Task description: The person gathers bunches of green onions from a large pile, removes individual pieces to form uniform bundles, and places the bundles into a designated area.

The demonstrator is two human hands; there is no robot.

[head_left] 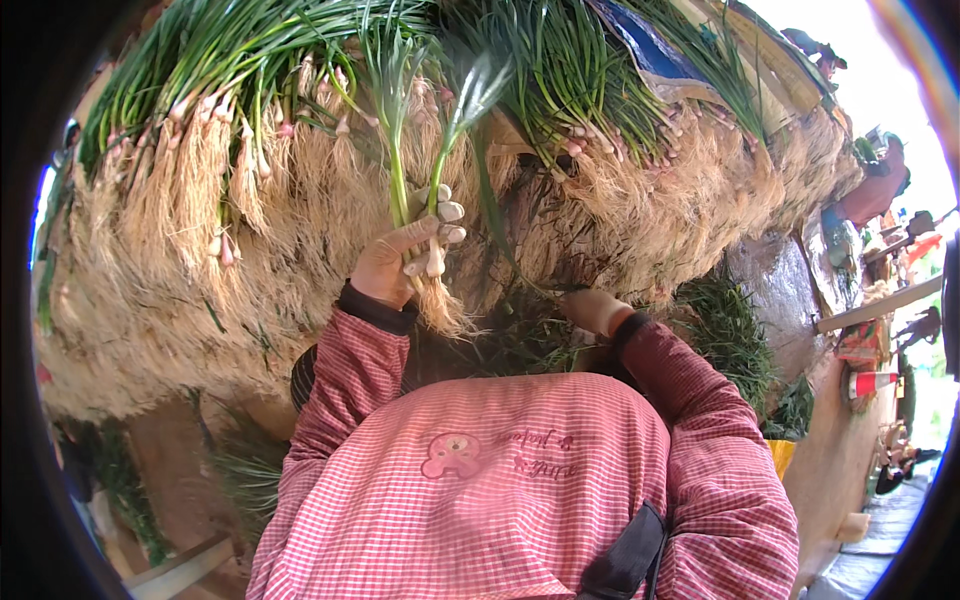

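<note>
My left hand (385, 265), in a pale glove, is closed round two young garlic plants (397, 165). Their green leaves point up and away, and a white bulb (435, 260) with hanging roots shows below the fingers. To the right and lower, my right hand (594, 311) is closed at the end of a long, thin green garlic leaf (493, 212), which curves up toward the held plants. Whether it is still joined to them I cannot tell. A large heap of garlic plants (200, 130) lies just beyond both hands, its pale roots facing me.
More garlic plants (590, 80) are piled at the far right, beside a blue sheet (655, 45). Loose green leaves (735, 335) lie on the ground to my right and lower left. Further right stand a red-and-white cone (872, 383) and a wooden bar (880, 303).
</note>
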